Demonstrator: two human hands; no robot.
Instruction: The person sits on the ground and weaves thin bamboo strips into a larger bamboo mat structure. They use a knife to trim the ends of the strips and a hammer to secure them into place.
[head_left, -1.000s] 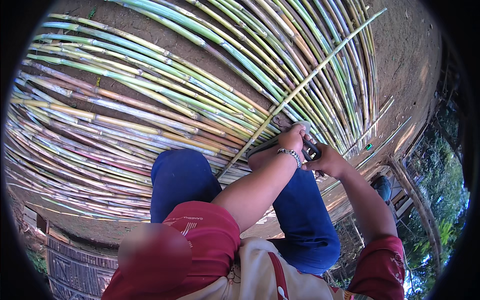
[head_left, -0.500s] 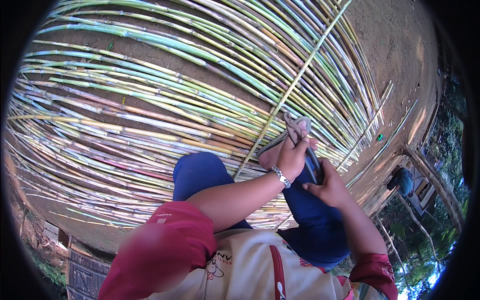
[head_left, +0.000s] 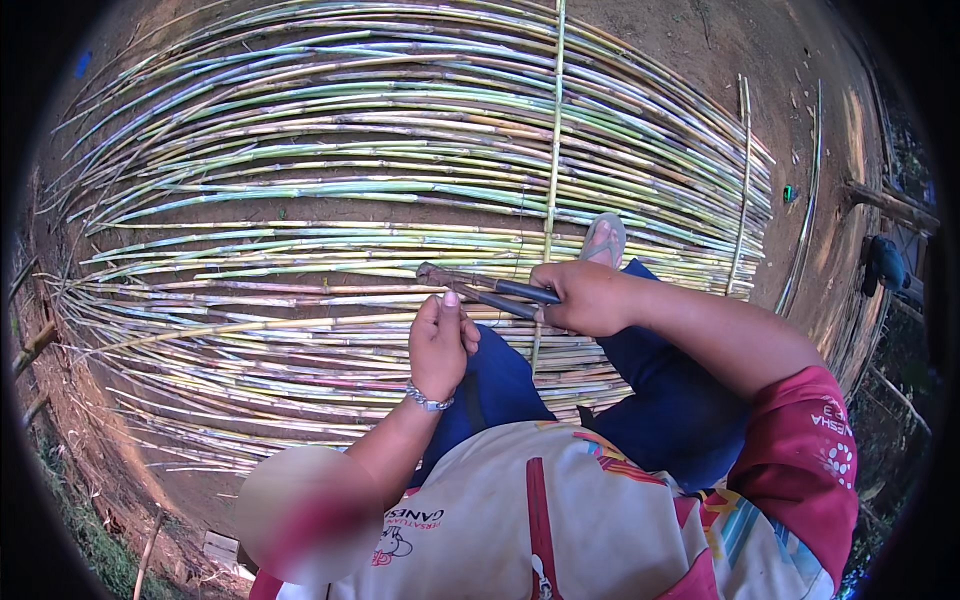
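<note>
My right hand (head_left: 590, 297) is closed round the dark handles of a pair of pincers (head_left: 485, 290), which lie level over the stalks with their jaws to the left. Just below those jaws is my left hand (head_left: 440, 345), its thumb raised and its fingers curled in; whether a small thing is pinched there I cannot make out. Under both hands spread long jointed cane stalks (head_left: 330, 190), green, yellow and purplish, laid side by side. One pole (head_left: 556, 140) crosses over them from far to near. A thin dark line, perhaps wire (head_left: 521, 225), shows beside it.
My sandalled foot (head_left: 604, 240) rests among the stalks, right of the crossing pole. A shorter pole (head_left: 744, 180) lies across their right ends. Bare soil (head_left: 690, 40) borders the stalks. Logs (head_left: 890, 203) and a dark object (head_left: 884, 265) stand at the far right.
The pincers have moved left, and my right hand now grips their handles. My left hand has come off the tool and moved left. The view has turned, so the crossing pole stands nearly upright.
</note>
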